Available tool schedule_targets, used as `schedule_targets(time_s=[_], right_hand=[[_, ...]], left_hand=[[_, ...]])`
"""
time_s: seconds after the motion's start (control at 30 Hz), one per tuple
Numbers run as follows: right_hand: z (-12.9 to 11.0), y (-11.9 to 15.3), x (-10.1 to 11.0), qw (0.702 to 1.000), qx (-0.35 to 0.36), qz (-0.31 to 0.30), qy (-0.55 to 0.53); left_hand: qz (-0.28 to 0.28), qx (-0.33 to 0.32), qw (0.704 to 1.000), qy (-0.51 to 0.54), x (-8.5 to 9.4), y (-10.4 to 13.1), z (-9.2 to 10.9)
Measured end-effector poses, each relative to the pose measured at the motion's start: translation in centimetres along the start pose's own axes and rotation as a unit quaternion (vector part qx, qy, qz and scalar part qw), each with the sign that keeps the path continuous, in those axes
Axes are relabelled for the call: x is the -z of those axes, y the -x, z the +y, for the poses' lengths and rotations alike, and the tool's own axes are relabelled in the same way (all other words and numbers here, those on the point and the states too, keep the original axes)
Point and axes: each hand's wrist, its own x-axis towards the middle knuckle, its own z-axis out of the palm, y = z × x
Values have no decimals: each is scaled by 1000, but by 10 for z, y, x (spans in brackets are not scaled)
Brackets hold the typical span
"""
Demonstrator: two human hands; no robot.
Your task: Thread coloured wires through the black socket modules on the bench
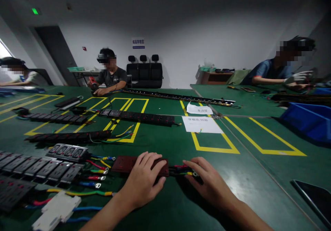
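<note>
My left hand (143,182) lies palm down on the right half of a dark red socket module (124,164) on the green table (165,203). My right hand (205,181) is just right of it, fingers curled on the bundle of coloured wires (182,170) that leaves the module's end. Whether the fingers pinch the wires is hard to tell. Both forearms reach in from the bottom edge.
Rows of black socket modules (41,167) with coloured leads lie to the left, with a white block (58,210) near the edge. Long power strips (138,116) sit farther off. Paper sheets (201,124) lie in yellow-taped boxes. A blue bin (307,120) is right. Three people sit at the far tables.
</note>
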Motion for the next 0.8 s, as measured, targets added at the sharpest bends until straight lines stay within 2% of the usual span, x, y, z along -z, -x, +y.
schedule_targets(time_s=[0.33, 0.8], right_hand=[[2, 0, 2, 997, -55, -44, 29], [3, -2, 5, 997, -42, -56, 39]], left_hand=[[-41, -7, 999, -3, 2, 0, -1], [-65, -15, 998, 2, 3, 1, -3]])
